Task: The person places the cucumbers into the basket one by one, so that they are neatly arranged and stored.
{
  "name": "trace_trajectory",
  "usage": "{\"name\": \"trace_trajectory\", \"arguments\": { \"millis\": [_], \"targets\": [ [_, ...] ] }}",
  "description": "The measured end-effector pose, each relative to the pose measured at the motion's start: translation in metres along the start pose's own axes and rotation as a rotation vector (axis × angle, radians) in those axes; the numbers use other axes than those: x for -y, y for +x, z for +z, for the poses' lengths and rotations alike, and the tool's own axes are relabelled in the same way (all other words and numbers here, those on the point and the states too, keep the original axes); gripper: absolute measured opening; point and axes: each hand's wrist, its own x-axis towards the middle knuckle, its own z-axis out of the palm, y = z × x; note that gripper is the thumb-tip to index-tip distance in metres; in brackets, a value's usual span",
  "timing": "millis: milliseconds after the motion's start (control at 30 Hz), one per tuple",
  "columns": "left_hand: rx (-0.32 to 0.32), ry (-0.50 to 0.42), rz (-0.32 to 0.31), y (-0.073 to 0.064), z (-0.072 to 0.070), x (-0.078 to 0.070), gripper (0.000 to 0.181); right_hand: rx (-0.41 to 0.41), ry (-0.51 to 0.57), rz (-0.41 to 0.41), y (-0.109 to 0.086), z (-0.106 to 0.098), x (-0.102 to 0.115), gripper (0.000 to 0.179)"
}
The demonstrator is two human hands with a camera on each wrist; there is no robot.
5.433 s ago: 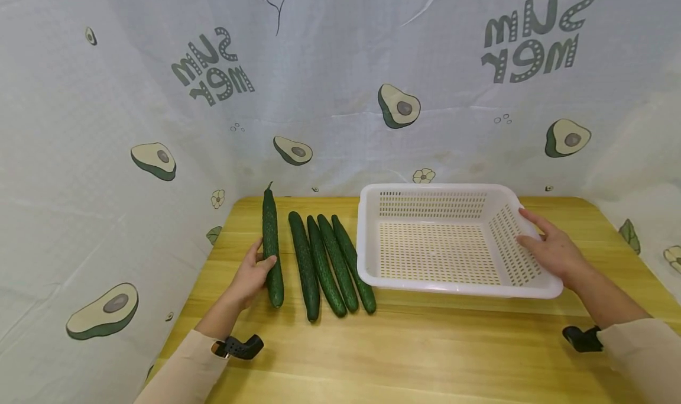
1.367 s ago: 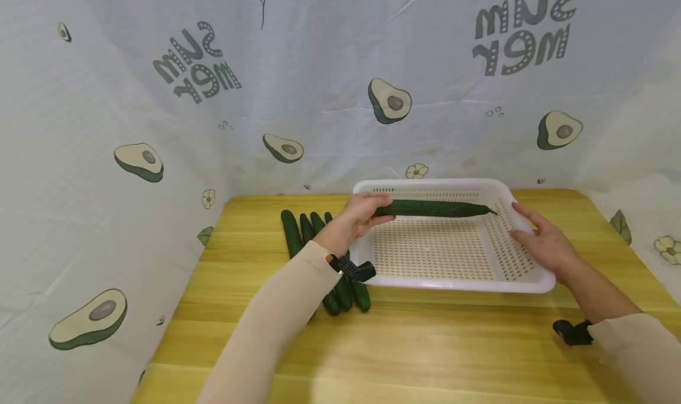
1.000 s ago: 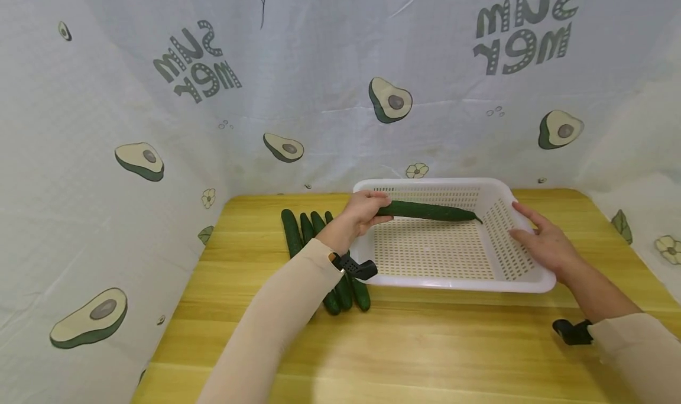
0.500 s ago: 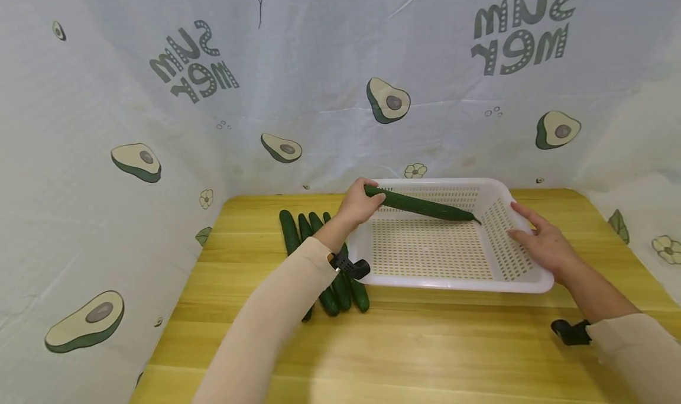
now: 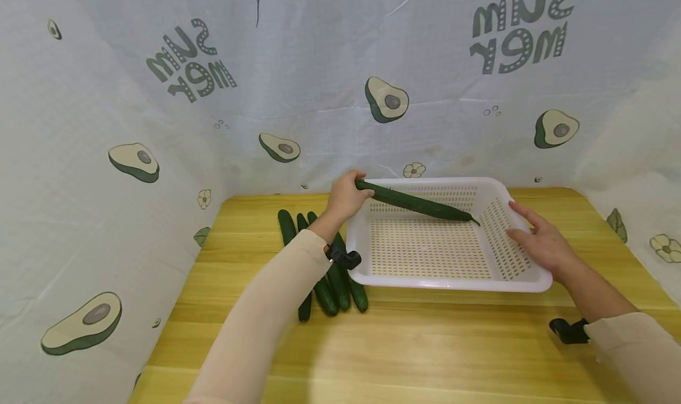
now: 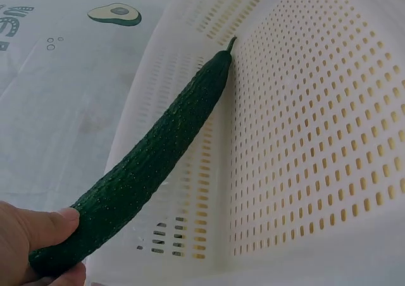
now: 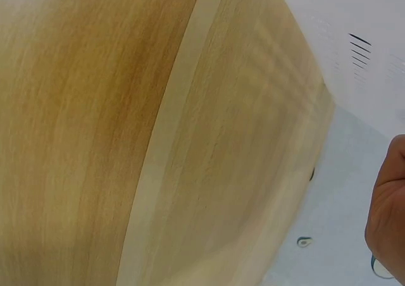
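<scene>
My left hand (image 5: 344, 197) grips the blunt end of a long dark green cucumber (image 5: 415, 203), thumb on top, at the back left corner of a white plastic basket (image 5: 447, 283). The cucumber slants down to the right, its stem end inside the basket. In the left wrist view, the thumb and fingers (image 6: 47, 229) hold the cucumber (image 6: 152, 153), which lies across the slotted side wall with its stem by the floor. My right hand (image 5: 545, 244) holds the basket's right rim between thumb and fingers. In the right wrist view only part of that hand (image 7: 386, 216) shows.
Several more cucumbers (image 5: 324, 297) lie side by side on the wooden table (image 5: 415, 345), left of the basket and partly under my left forearm. A white cloth (image 5: 319, 67) printed with avocados hangs behind and at the sides.
My left hand has brought the leftmost cucumber over to the basket. Lately its held end has shifted left and back, while its stem end has dropped lower. The right hand keeps its hold.
</scene>
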Motion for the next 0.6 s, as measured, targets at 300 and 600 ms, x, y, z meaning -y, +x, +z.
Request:
{"name": "trace_trajectory", "arguments": {
  "millis": [300,600],
  "targets": [
    [0.11,0.127,0.094,0.015,-0.015,0.009,0.046,-0.01,-0.015,-0.003,-0.001,0.0,0.002,0.071],
    [0.253,0.197,0.173,0.027,-0.031,0.019,0.038,-0.015,-0.004,0.003,-0.002,0.001,0.001,0.071]
  ]
}}
